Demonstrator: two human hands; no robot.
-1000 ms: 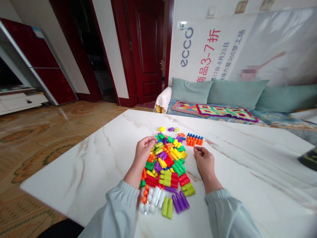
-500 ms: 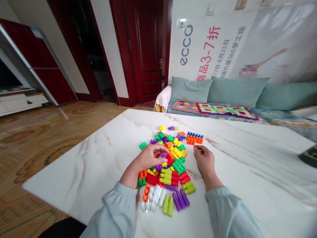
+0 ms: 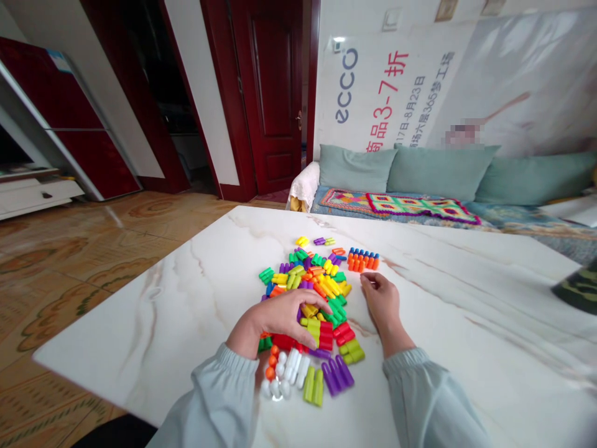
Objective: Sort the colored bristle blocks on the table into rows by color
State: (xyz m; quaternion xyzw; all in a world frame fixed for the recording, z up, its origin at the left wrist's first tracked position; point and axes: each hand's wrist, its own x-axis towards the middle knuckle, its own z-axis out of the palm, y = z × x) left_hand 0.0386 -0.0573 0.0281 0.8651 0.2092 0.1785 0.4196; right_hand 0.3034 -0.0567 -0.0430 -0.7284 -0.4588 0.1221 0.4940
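Now lower in frame, left hand spreads fingers about lime-and-red block, bringing it within reach; right hand, right of centre, curled, contents indeterminable.

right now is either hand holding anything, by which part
The left hand is open about the lime-green and red plastic block, not closed on it. The right hand is curled; whether it holds anything cannot be told.

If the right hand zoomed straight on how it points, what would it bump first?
Probably the orange plastic blocks with rounded blue tips, just beyond the right hand, though depth is unclear.
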